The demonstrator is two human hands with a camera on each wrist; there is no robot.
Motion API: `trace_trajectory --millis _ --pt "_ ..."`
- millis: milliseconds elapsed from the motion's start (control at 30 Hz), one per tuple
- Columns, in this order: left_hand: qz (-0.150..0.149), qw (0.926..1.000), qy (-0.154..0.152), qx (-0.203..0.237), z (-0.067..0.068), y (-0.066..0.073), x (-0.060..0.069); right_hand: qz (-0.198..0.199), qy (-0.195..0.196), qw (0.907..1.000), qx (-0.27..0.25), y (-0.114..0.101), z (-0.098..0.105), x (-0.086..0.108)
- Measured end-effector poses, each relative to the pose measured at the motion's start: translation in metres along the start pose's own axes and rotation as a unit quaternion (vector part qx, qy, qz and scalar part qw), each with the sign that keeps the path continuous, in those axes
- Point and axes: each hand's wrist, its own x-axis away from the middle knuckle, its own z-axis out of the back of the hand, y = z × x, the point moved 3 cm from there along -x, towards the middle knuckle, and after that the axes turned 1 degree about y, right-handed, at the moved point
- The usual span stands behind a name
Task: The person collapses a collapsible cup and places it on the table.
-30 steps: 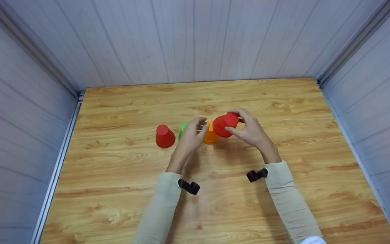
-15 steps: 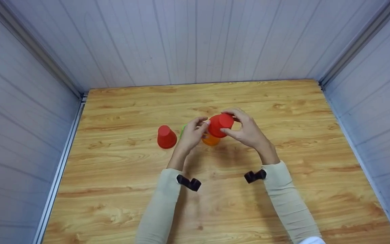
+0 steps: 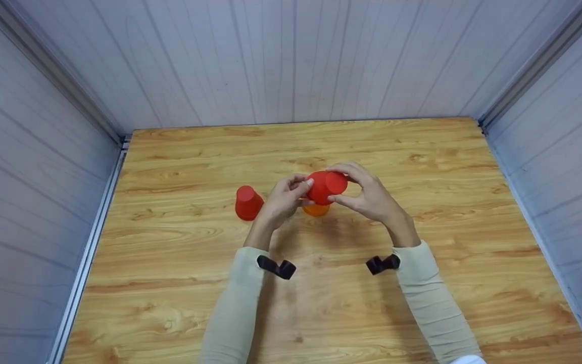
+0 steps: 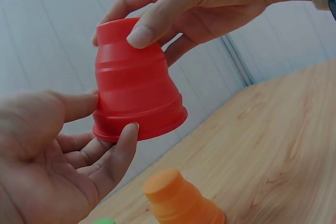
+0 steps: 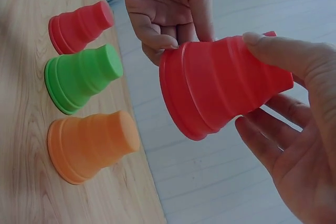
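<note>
We are holding a red cup (image 5: 210, 87) aloft, left hand (image 3: 281, 202) pinching its rim, right hand (image 3: 373, 198) gripping its narrow end; an orange cup (image 5: 92, 148) is standing toward the bench's (image 3: 170, 263) far edge.

My 2 forearms (image 3: 238, 303) slant inward, extended away from me. My left hand (image 3: 281, 201) and right hand (image 3: 373, 196) are raised close together (bare, each of them): the left pinches with bent digits (image 4: 122, 148), the right grips, its thumb (image 5: 286, 53) nearer me, its fingers (image 5: 268, 135) beyond.
</note>
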Motion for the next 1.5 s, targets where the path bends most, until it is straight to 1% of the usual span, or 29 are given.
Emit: trace_trajectory --millis 133,200,300,367,433,533,600,700,767,867,933,1067,1167,1300,1400,1500 --pt "-0.012 0.9996 -0.025 0.003 0.002 0.001 0.001 -0.006 -0.013 0.9999 -0.009 -0.021 0.004 0.003" --pt "-0.021 0.999 -0.038 0.005 0.003 0.001 0.002 -0.011 -0.018 0.9996 -0.018 -0.022 0.005 0.004" --pt "-0.035 0.9975 -0.059 0.014 0.004 0.0 0.002 -0.018 -0.019 0.9983 -0.051 -0.02 0.007 0.004" --pt "-0.044 0.996 -0.076 0.018 0.005 -0.001 0.004 -0.023 -0.013 0.9961 -0.084 -0.014 0.009 0.004" --pt "-0.051 0.9939 -0.095 0.022 0.005 -0.002 0.005 -0.028 0.001 0.9928 -0.117 -0.006 0.01 0.004" --pt "-0.063 0.9902 -0.122 0.023 0.005 -0.002 0.007 -0.04 0.023 0.9864 -0.158 0.013 0.011 0.003" --pt "-0.07 0.9875 -0.138 0.029 0.005 -0.002 0.009 -0.049 0.03 0.9816 -0.182 0.025 0.01 0.003" --pt "-0.08 0.9836 -0.158 0.034 0.004 -0.002 0.011 -0.066 0.023 0.9765 -0.204 0.038 0.009 0.004" --pt "-0.086 0.9808 -0.172 0.033 0.004 -0.002 0.012 -0.08 0.008 0.977 -0.197 0.041 0.008 0.005" --pt "-0.091 0.9783 -0.184 0.027 0.004 -0.001 0.013 -0.099 -0.017 0.9784 -0.181 0.043 0.007 0.006" --pt "-0.09 0.9776 -0.189 0.024 0.004 -0.001 0.013 -0.109 -0.029 0.9766 -0.183 0.042 0.006 0.006" --pt "-0.079 0.9785 -0.19 0.015 0.003 0.001 0.014 -0.132 -0.038 0.9689 -0.206 0.041 0.007 0.006" --pt "-0.07 0.981 -0.181 -0.002 0.003 0.002 0.014 -0.152 -0.048 0.9632 -0.216 0.042 0.007 0.007" --pt "-0.06 0.9842 -0.161 -0.043 0.003 0.002 0.013 -0.168 -0.067 0.9578 -0.224 0.043 0.006 0.007" --pt "-0.057 0.9846 -0.149 -0.071 0.003 0.003 0.012 -0.17 -0.073 0.9572 -0.222 0.042 0.006 0.008" --pt "-0.056 0.985 -0.14 -0.083 0.004 0.003 0.012 -0.173 -0.072 0.9593 -0.211 0.041 0.005 0.008"
